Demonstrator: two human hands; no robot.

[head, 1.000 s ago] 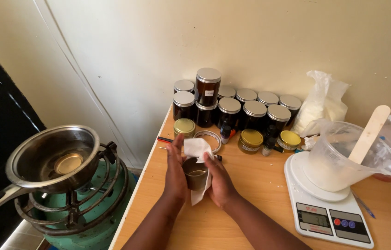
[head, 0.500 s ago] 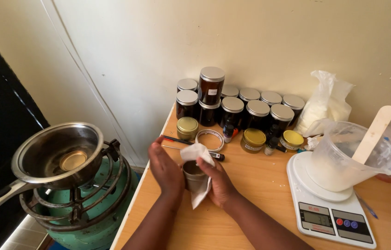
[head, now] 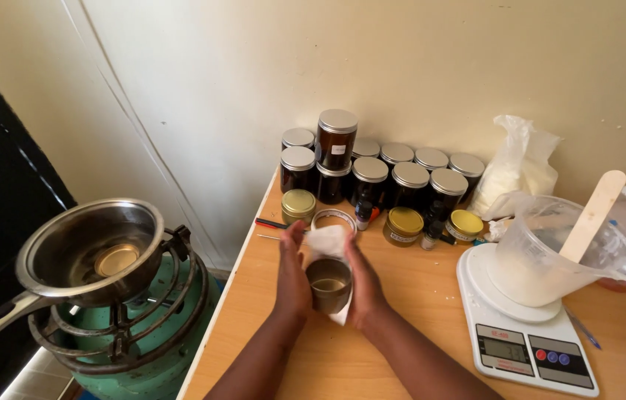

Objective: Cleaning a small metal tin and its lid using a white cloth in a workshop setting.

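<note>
Between the fingers of both hands sits a small round metal tin (head: 328,284), its open mouth facing up and a dark inside showing. Left hand (head: 292,270) presses flat against the tin's left wall, fingers straight and close together, pointing away from the body. Right hand (head: 363,285) cups the tin's right wall, and under its fingers lies a white paper tissue (head: 325,241) that rises past the far rim of the tin and hangs below the palm.

Just beyond the fingertips stand a glass jar with an open top (head: 334,218) and a low tin with a gold lid (head: 298,204). Left of the left fingertips lies a red-handled tool (head: 271,223) on the wooden table (head: 402,348). Farther beyond the fingertips, a cluster of dark jars with silver lids (head: 372,170) stands against the wall.

Well to the right of the right hand, a white kitchen scale (head: 528,341) carries a clear plastic jug (head: 543,252) with a wooden stirring stick (head: 591,215) in it. Well to the left of the left hand, off the table, a steel saucepan (head: 91,248) rests on a green gas burner (head: 142,333).
</note>
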